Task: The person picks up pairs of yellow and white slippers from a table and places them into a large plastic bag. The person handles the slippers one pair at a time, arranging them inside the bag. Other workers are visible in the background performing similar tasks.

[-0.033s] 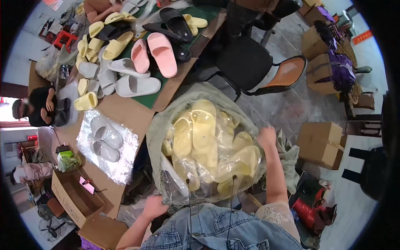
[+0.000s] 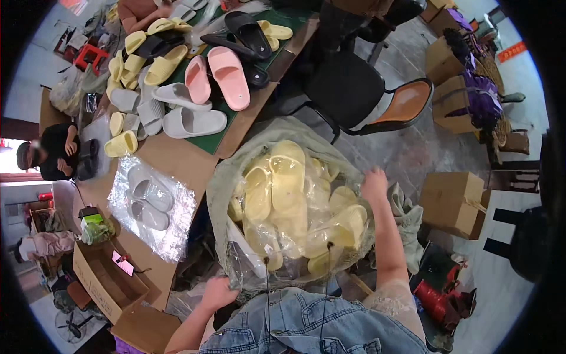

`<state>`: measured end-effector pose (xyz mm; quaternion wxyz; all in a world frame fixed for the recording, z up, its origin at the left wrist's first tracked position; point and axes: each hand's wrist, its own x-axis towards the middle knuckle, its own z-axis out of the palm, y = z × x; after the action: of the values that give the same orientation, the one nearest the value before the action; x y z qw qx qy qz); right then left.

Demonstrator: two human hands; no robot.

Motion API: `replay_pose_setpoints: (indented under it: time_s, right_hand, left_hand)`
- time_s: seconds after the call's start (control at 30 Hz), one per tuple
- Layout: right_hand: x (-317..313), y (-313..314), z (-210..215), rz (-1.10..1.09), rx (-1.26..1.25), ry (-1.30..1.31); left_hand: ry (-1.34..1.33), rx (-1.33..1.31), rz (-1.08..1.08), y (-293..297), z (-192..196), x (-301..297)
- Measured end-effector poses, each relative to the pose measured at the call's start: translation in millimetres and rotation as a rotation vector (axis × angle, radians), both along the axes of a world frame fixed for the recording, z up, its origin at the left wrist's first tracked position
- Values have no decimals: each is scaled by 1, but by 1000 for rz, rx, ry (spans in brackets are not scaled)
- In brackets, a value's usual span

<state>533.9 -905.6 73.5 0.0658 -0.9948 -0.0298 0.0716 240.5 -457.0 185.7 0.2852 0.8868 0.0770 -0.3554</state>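
Step in hand: I judge that I am holding up a big clear plastic sack (image 2: 283,177) full of pale yellow slippers (image 2: 287,177), one hand on each side of it.
Left hand (image 2: 217,293): closed on the lower near edge of the sack, fingers curled into the film.
Right hand (image 2: 375,184): pressed on the far right side of the sack; it seems to pinch the film, but I cannot tell if the fingers are fully closed.
How to do it well: I would keep both grips on the film itself, not on a slipper inside, and keep the two hands at the same height so that the load does not slide to one side. The film looks thin, so a slow pull is safer than a jerk.
Where the sack is: between my two hands, just in front of my chest, touching both.
Beyond the left hand: a worktop (image 2: 177,159) with a silvery bag of grey slippers (image 2: 150,200), then pink slippers (image 2: 218,76) and more, well apart.
Beyond the right hand: a black chair (image 2: 354,88) and a cardboard box (image 2: 454,203) on the floor.
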Motion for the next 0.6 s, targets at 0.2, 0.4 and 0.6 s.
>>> replay_pose_setpoints:
  time_s: [0.2,0.4,0.6]
  right_hand:
    - [96,127,-28,455,114,42]
    - [134,155,-96,-41,240,10]
    - [209,123,-60,-324,1457,8]
  left_hand:
    - [144,-27,73,0,16,12]
    - [30,-367,571,26,4,-1]
    - [-253,-283,986,61,-21,-1]
